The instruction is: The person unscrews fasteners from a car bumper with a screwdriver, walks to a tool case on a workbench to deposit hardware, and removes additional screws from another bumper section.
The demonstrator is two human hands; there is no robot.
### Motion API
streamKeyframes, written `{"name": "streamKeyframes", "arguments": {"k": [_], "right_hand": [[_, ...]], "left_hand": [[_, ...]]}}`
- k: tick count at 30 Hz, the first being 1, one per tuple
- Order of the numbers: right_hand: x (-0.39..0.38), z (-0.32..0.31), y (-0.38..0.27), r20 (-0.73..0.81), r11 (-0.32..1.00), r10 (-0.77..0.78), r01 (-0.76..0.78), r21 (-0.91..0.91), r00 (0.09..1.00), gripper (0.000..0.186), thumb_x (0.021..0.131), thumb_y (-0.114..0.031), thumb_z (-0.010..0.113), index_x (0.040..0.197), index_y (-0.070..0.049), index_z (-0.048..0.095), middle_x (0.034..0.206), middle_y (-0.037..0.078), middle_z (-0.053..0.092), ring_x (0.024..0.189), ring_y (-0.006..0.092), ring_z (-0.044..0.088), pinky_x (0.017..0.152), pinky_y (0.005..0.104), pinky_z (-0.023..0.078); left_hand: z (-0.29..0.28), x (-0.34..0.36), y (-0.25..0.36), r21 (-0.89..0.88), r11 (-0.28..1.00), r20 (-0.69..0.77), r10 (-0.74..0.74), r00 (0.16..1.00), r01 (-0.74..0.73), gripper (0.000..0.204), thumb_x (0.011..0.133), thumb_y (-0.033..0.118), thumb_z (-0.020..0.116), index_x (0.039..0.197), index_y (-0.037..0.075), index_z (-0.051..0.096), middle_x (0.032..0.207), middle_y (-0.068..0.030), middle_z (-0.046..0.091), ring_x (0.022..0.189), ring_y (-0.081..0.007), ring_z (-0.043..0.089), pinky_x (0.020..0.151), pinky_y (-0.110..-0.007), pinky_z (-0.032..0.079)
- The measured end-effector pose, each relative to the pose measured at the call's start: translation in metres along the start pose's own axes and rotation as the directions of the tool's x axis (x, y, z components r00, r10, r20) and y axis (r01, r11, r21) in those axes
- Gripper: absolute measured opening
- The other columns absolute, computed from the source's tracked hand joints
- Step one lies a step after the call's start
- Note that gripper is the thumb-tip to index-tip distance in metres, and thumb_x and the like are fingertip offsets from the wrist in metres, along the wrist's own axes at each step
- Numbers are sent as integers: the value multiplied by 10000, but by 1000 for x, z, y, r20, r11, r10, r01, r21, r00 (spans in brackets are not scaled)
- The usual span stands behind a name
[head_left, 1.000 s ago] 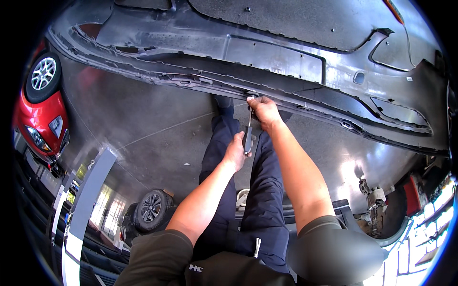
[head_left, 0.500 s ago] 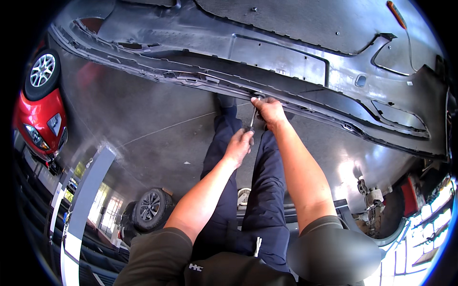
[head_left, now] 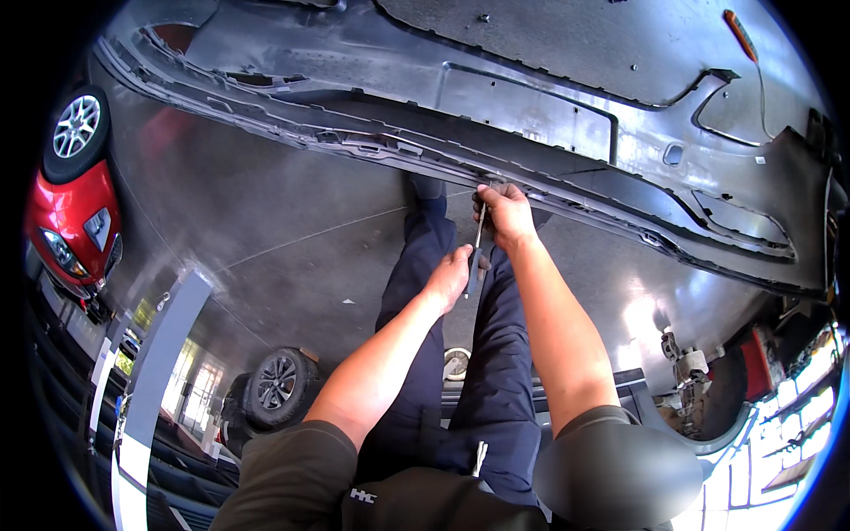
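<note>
A long dark plastic car bumper cover (head_left: 531, 137) lies across the upper view, its inner side and ribbed lower edge toward me. My left hand (head_left: 449, 278) is closed around the dark handle of a screwdriver (head_left: 480, 232), whose thin metal shaft points up toward that edge. Just at the edge, my right hand (head_left: 508, 215) is closed, thumb and fingers bent around the shaft's upper end. The screwdriver's tip and whatever the right fingers pinch are hidden.
An orange-handled tool (head_left: 740, 34) lies at the far right beyond the bumper cover. A red car (head_left: 75, 208) stands at left, near a grey-and-white post (head_left: 168, 350). A wheel (head_left: 279, 388) is at lower left. My legs (head_left: 496, 354) extend below the bumper cover.
The left hand and screwdriver handle have shifted slightly right and toward me. My right hand has moved a little right and down, its fingers now bent beside the shaft.
</note>
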State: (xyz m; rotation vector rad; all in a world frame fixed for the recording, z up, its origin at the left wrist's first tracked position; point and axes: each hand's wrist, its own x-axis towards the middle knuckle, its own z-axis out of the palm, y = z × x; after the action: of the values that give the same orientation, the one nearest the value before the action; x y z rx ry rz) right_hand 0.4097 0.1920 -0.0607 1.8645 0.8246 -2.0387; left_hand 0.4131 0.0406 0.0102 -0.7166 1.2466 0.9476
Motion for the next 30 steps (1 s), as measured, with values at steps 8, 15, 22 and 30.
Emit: {"name": "streamKeyframes", "arguments": {"k": [8, 15, 22, 30], "right_hand": [[-94, -20, 8, 294, 978, 148, -185, 101, 944, 209, 1060, -260, 602, 1030, -53, 600, 845, 27, 644, 623, 77, 480, 512, 229, 392], [-118, -58, 4, 449, 924, 172, -301, 234, 877, 213, 1058, -244, 612, 1025, -34, 622, 862, 30, 674, 635, 59, 477, 500, 205, 372], [-119, -143, -7, 557, 960, 181, -268, 78, 810, 280, 1066, -250, 596, 1155, 10, 645, 886, 24, 649, 696, 67, 499, 597, 220, 444], [-51, -230, -17, 306, 959, 148, -212, 187, 940, 264, 1085, -224, 501, 1243, -39, 603, 906, 22, 625, 728, 109, 545, 660, 283, 526]], "left_hand": [[-33, 5, 29, -85, 960, -110, 258, 960, -267, 293, 1063, 280, 539, 1121, 50, 711, 886, 0, 688, 697, -76, 579, 646, -255, 474], [17, -14, 50, -150, 981, 131, 142, 981, -122, 238, 1038, 259, 596, 1050, 40, 688, 921, -14, 665, 756, -94, 574, 706, -255, 498], [68, 31, 25, -514, 809, -20, 321, 947, -285, 208, 1061, 223, 524, 988, 52, 616, 927, -27, 605, 769, -99, 500, 683, -281, 450], [103, 73, -27, -412, 901, 322, 287, 902, -140, 141, 914, 195, 599, 969, 71, 635, 999, -77, 651, 900, -197, 612, 810, -350, 515]]}}
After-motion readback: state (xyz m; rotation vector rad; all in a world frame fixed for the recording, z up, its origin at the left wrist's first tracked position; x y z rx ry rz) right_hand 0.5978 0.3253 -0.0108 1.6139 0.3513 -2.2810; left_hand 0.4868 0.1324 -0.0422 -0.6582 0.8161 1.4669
